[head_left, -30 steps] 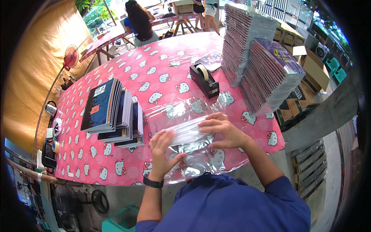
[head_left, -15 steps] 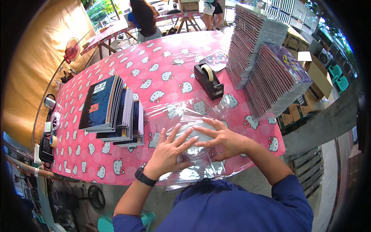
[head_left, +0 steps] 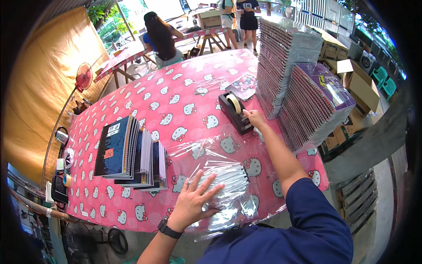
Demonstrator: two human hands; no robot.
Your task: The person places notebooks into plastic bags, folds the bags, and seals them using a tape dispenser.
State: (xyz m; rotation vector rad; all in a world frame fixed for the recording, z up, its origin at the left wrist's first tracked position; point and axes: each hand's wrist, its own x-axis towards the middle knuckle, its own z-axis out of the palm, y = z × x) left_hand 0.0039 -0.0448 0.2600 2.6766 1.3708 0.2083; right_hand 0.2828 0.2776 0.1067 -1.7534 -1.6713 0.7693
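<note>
My left hand [head_left: 196,201] lies with fingers spread on clear plastic film [head_left: 187,160] over a white spiral-bound notebook [head_left: 228,178] at the table's near edge. At the black tape dispenser [head_left: 233,115], my right hand [head_left: 255,119] is closed in a pinch by the cutting end. Its fingertips appear to grip the end of the tape, though the clear strip itself is hard to see. A pale tape roll [head_left: 234,104] sits in the dispenser. To the left stands a stack of dark blue spiral notebooks [head_left: 115,147].
Tall stacks of wrapped spiral notebooks [head_left: 285,66] [head_left: 307,105] stand at the right. A colourful printed sheet [head_left: 243,86] lies behind the dispenser. Cardboard boxes [head_left: 362,90] are beyond the table's right side. Other people [head_left: 162,39] are at the back, near another table.
My right hand has left the film-covered notebook and reached forward to the tape dispenser, closing its fingers there. My left hand stays on the film. The view has shifted slightly.
</note>
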